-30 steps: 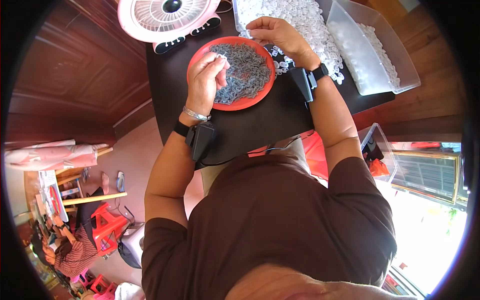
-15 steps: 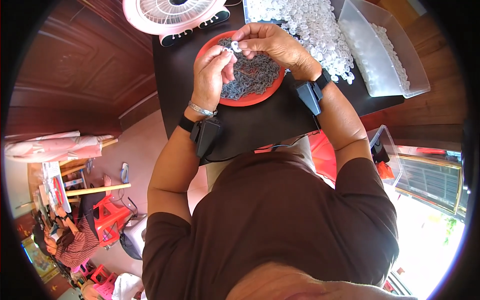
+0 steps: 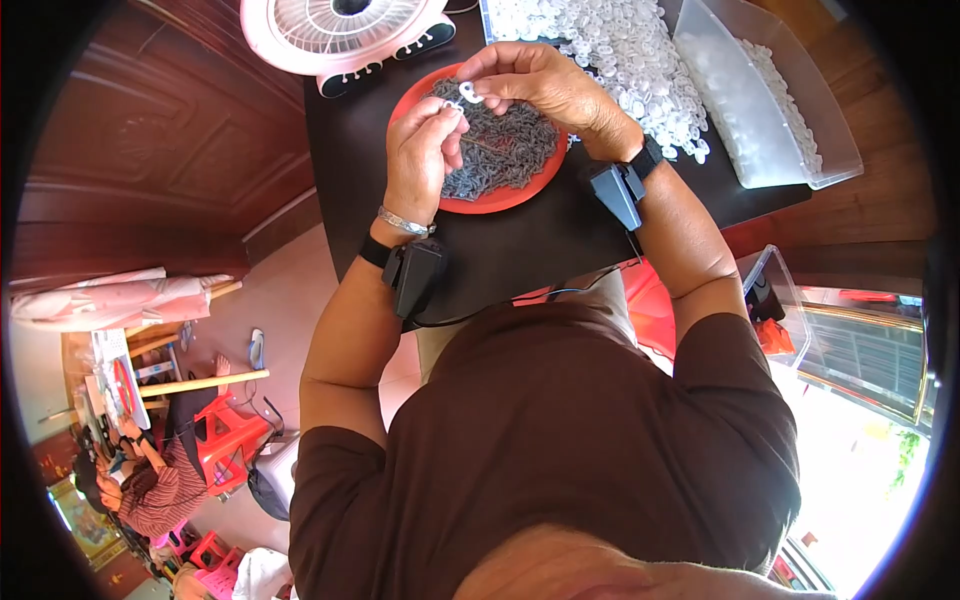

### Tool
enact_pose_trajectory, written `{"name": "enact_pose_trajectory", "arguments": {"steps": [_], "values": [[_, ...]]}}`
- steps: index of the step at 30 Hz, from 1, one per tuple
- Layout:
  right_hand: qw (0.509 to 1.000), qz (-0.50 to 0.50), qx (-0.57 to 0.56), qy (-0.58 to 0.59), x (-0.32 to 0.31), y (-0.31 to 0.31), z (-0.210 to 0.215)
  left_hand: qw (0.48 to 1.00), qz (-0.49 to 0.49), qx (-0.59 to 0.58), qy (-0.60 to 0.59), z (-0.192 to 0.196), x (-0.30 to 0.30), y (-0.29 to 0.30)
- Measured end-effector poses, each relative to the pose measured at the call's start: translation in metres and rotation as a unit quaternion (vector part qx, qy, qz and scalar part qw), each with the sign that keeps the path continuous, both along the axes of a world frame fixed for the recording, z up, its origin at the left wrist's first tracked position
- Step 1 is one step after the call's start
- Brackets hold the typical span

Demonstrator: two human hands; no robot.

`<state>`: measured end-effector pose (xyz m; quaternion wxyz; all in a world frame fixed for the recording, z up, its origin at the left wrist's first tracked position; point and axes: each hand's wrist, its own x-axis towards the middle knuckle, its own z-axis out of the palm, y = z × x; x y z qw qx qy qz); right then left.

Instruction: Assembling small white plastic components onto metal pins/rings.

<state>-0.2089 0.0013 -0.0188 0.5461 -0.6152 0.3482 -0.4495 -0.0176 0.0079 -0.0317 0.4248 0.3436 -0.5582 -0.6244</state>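
Over a red round tray heaped with small grey screw-like pieces, my two hands are close together. My right hand pinches a small white ring-shaped plastic piece between thumb and fingers. Just beside it on the left, my left hand has thumb and forefinger pressed together at the ring's lower left. Something small and whitish shows at those fingertips, too small to name. A thin stick-like piece lies across the grey heap.
A large heap of white plastic pieces covers the back right of the dark table. Beside it stands a translucent bin holding more. A pink fan sits at the back left. Another person is at the far left, near red stools.
The white ring has turned slightly in my right fingers, and its opening shows more. Both hands stay nearly in place; the view has shifted a little.
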Motion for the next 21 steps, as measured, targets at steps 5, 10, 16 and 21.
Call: {"name": "enact_pose_trajectory", "arguments": {"steps": [5,10,16,21], "values": [[0.997,-0.008,-0.053,0.049,0.0046,-0.0001,-0.0029,0.999,-0.018,-0.011,0.037,-0.0026,0.0003,-0.0022],[0.998,0.008,-0.045,0.051,0.0066,0.0012,-0.0043,0.993,-0.036,-0.001,0.108,-0.0043,0.0025,-0.0039],[0.997,0.018,-0.058,0.043,0.0066,0.0038,-0.0021,0.991,-0.041,0.001,0.126,-0.0053,0.0033,-0.0054],[0.991,-0.005,-0.094,0.097,0.0113,0.0075,-0.0005,0.978,-0.078,0.04,0.187,-0.0078,0.0063,-0.0101]]}}
